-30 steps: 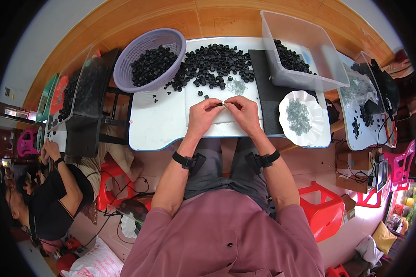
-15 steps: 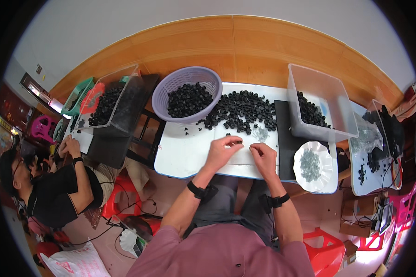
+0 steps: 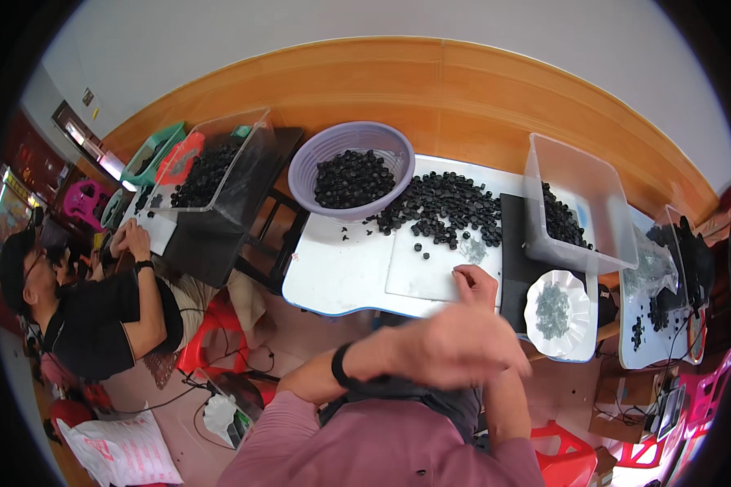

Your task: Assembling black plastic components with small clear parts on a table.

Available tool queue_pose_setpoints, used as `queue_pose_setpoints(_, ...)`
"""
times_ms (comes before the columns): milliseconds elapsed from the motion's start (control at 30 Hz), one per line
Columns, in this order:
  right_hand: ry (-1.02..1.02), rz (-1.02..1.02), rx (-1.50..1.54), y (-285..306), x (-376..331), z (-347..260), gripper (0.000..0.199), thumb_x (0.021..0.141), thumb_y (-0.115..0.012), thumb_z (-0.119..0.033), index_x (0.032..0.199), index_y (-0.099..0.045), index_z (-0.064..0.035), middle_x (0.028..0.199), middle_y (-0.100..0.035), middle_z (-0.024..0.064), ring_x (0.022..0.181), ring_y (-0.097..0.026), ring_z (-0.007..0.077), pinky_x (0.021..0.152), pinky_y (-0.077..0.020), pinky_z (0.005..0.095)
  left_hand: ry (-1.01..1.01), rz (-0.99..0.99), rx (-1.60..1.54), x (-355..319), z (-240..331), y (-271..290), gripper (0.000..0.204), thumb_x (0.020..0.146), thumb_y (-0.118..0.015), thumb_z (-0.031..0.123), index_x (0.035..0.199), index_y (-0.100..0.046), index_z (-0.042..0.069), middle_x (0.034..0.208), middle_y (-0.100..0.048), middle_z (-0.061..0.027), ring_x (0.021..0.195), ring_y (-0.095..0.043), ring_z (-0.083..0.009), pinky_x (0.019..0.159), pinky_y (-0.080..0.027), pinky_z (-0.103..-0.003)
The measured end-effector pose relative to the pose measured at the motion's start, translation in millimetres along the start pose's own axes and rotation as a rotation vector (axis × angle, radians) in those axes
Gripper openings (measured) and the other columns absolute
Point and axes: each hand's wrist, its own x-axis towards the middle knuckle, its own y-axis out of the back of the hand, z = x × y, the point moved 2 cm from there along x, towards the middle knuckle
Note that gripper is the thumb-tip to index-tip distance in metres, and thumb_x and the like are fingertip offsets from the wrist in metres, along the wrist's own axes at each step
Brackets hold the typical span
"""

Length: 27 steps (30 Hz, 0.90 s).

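Note:
My left hand (image 3: pixel 467 345), smeared by motion, crosses in front of my right forearm near the table's front edge; its fingers cannot be made out. Behind it, my right hand (image 3: pixel 479 284) rests over the right side of a white board (image 3: pixel 418 276), fingers curled together; whatever they hold is hidden. Past the board spreads a pile of small black cylindrical parts (image 3: pixel 451 203), two of them lying loose on the board. Small clear pieces (image 3: pixel 473 248) lie in a little heap beside the pile. More clear pieces fill the middle of a white fluted dish (image 3: pixel 581 312) at right.
A purple basin (image 3: pixel 299 178) of black parts stands at the back left. On the right, a clear plastic bin (image 3: pixel 605 191) holds more, beside a black mat (image 3: pixel 513 227). A person in black (image 3: pixel 97 325) sits at a dark table on the left. A red stool (image 3: pixel 564 454) stands lower right.
My left hand has swung from above the board back toward me and rightward, across my right forearm. My right hand has shifted little. The whole view has tilted slightly.

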Motion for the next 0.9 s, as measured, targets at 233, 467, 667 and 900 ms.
queue_pose_setpoints(233,0.027,0.028,-0.033,4.1,1.8,-5.7,0.009,0.089,-0.074,-0.006,0.096,-0.076,0.0004,0.080,-0.073,0.0106,0.065,-0.066,0.0144,0.063,-0.0519,0.0287,-0.251,-0.036,-0.427,65.1,81.3,-31.8,0.026,0.105,-0.062,0.019,0.120,-0.071,0.000,0.108,-0.075,-0.0123,0.089,-0.073,-0.0334,0.073,-0.058,-0.037)
queue_pose_setpoints(467,0.032,0.020,-0.056,4.9,7.3,-9.3,0.010,0.090,-0.072,-0.006,0.096,-0.076,0.0008,0.081,-0.074,0.0114,0.067,-0.067,0.0146,0.064,-0.0525,0.0286,-0.249,0.191,-0.332,80.2,91.2,-61.8,0.027,0.103,-0.064,0.017,0.114,-0.070,-0.007,0.098,-0.073,-0.0113,0.081,-0.072,-0.0257,0.067,-0.055,-0.034)
queue_pose_setpoints(667,0.064,0.005,-0.016,-4.1,0.0,-13.1,0.008,0.089,-0.073,-0.005,0.095,-0.076,-0.0010,0.081,-0.074,0.0102,0.067,-0.068,0.0159,0.065,-0.0531,0.0291,-0.281,0.319,-0.261,57.1,91.4,-77.1,0.024,0.104,-0.063,0.020,0.111,-0.072,-0.001,0.102,-0.073,-0.0089,0.080,-0.070,-0.0236,0.067,-0.054,-0.034)
queue_pose_setpoints(900,0.017,0.028,-0.048,4.1,-0.8,-9.2,0.010,0.089,-0.074,-0.006,0.096,-0.077,-0.0010,0.080,-0.074,0.0098,0.066,-0.067,0.0141,0.064,-0.0526,0.0289,-0.351,-0.081,-0.243,44.4,72.9,-63.8,0.027,0.102,-0.067,0.025,0.128,-0.071,0.020,0.119,-0.073,-0.0096,0.087,-0.071,-0.0265,0.071,-0.055,-0.037)
